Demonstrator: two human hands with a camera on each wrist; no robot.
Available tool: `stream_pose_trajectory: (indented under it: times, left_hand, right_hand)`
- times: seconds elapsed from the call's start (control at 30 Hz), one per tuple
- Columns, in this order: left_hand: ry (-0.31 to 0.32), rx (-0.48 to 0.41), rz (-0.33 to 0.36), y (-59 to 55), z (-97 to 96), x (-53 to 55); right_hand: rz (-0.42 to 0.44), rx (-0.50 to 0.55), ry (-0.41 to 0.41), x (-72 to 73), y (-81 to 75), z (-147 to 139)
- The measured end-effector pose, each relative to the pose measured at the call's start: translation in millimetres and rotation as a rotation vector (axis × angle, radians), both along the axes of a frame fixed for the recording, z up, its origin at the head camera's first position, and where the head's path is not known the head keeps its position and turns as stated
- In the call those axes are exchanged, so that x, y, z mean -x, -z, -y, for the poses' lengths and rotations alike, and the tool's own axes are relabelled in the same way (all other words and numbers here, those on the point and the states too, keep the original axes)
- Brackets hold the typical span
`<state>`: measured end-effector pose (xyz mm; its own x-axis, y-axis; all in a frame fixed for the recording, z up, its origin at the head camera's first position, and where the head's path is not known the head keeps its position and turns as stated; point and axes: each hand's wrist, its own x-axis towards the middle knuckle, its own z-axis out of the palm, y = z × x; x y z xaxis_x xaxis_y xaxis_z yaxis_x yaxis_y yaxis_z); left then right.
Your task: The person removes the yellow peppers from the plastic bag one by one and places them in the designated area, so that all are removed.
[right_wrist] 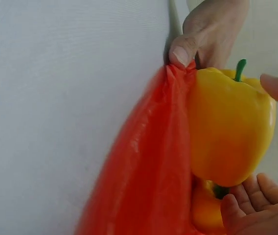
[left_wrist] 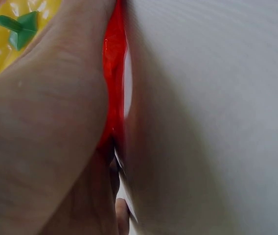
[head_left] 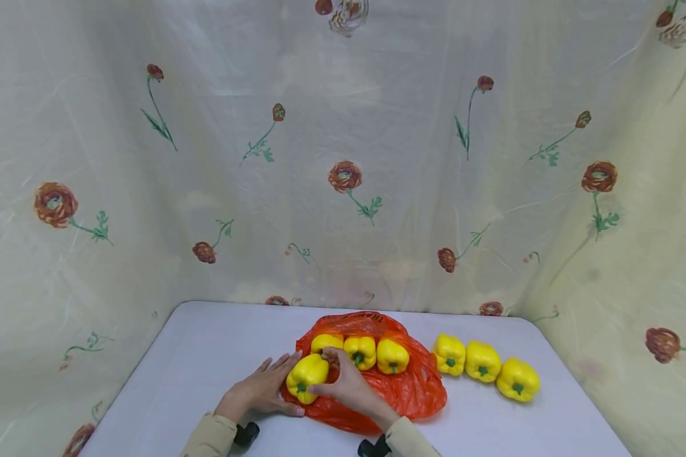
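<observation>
My left hand lies to the left of a yellow bell pepper, its fingers extended. In the right wrist view its thumb presses on the gathered edge of a red plastic bag. My right hand is at the pepper's right side. Its thumb is by the green stem end and its fingers are by the opposite end, loosely bent; firm contact is not plain. Three more yellow peppers sit in a row on the spread bag, the leftmost partly hidden.
Three yellow peppers lie in a slanting row on the white table, right of the bag. A flowered sheet hangs behind the table and along both sides. Dark wrist devices are strapped below the sleeves.
</observation>
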<state>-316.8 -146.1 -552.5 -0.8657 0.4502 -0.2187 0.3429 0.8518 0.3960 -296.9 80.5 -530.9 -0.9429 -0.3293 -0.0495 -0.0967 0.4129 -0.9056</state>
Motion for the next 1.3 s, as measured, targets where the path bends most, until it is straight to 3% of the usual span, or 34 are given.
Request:
stream_pose_trajectory:
  times: [0.57,0.77,1.03,1.3]
  left_hand:
    - [-0.013,0.008,0.013,1.6,-0.5,1.4]
    - [-0.009,-0.009,0.021,0.6,0.2,1.6]
    - [-0.013,0.000,0.018,-0.2,-0.8,1.2]
    - [-0.001,-0.006,0.017,-1.4,-0.5,0.0]
  right_hand:
    - [0.062,-0.018,0.066,0.9,5.7,5.2]
    - [0.106,-0.037,0.038,2.3,9.2,7.2]
    - [0.095,-0.027,0.013,5.3,14.1,7.3]
    - [0.064,-0.036,0.041,5.5,13.7,7.5]
